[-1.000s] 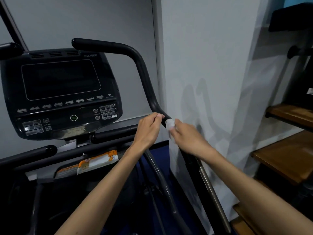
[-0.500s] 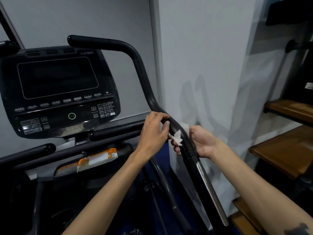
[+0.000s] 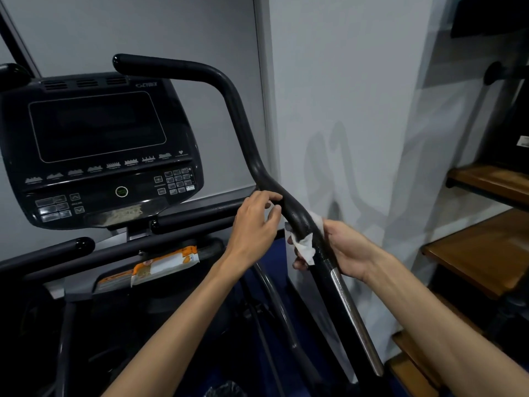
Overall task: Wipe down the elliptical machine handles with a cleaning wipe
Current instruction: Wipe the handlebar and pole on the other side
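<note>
Our wipe on the elliptical's right handle

Our right hand [image 3: 340,247] wraps the white cleaning wipe [image 3: 305,245] round the black handle [image 3: 243,130]; our left hand [image 3: 254,224] curls on it above.

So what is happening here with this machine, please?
A person is cleaning an elliptical machine. The right hand wraps a white wipe around the lower part of the right handle, just above its metal section. The left hand holds the same handle a little higher, at the bend. The console is dark, and a pack of wipes lies below it.
</note>
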